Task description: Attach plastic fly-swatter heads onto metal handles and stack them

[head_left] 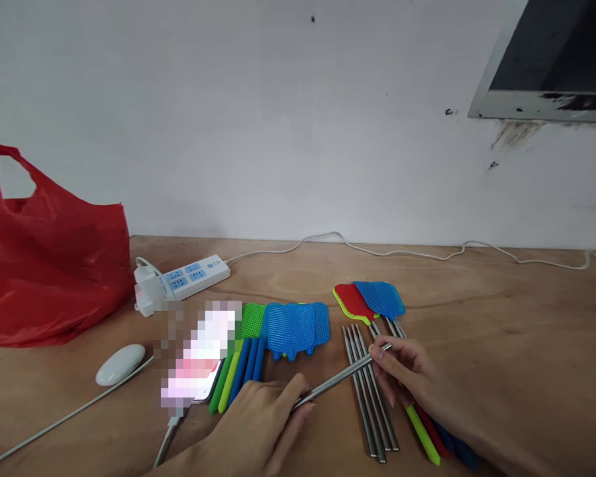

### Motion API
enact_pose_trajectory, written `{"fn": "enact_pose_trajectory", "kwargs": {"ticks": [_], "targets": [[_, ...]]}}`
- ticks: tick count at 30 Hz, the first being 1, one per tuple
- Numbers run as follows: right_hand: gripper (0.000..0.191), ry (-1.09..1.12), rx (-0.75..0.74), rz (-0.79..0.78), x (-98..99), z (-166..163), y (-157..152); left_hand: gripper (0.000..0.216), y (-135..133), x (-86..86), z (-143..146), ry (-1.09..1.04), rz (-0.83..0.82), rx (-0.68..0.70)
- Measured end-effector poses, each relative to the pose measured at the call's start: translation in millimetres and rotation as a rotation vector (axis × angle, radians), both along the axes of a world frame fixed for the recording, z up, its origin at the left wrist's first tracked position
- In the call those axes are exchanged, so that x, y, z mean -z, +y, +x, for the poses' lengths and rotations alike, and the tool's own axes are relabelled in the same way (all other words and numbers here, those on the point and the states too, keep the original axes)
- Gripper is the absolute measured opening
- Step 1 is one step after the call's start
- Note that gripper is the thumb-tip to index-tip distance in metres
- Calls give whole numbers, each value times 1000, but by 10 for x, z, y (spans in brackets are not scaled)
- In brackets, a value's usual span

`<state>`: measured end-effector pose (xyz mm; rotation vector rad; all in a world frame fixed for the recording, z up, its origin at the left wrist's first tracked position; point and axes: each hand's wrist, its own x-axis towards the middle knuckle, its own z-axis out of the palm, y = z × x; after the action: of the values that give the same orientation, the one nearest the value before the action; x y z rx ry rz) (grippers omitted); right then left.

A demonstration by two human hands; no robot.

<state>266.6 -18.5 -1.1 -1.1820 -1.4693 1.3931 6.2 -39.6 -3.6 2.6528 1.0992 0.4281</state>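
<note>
A thin metal rod (pixel 334 381) slants up to the right between my hands. My left hand (pixel 258 421) is closed round its lower end, while the fingers of my right hand (pixel 404 368) pinch its upper tip. Beneath the rod, several loose metal rods (pixel 370 397) lie side by side on the table. Fly swatters with red (pixel 353 301) and blue (pixel 381 299) heads lie partly under my right hand, their coloured handles (pixel 424 434) showing below it. Loose blue swatter heads (pixel 291 328) and a green head (pixel 253 320) lie beyond my left hand, beside several green and blue handles (pixel 239 371).
A phone (pixel 198 361) with a blurred screen lies left of the handles. Behind it are a white power strip (pixel 198 275) and plugged-in charger (pixel 151 291). A white mouse-like object (pixel 120 365) and red plastic bag (pixel 54 265) stand left. A cable (pixel 392 254) runs along the wall.
</note>
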Motion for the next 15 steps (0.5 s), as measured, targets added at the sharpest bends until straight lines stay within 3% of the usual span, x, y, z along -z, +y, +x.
{"fn": "enact_pose_trajectory", "kwargs": {"ticks": [5,15], "targets": [[60,-31,-35,-99,-63,-36,-40,16,-33,18,12,22,-16,13],[59,59,24,0,91,90,24,31,-80,-37,32,25,-55,38]]}}
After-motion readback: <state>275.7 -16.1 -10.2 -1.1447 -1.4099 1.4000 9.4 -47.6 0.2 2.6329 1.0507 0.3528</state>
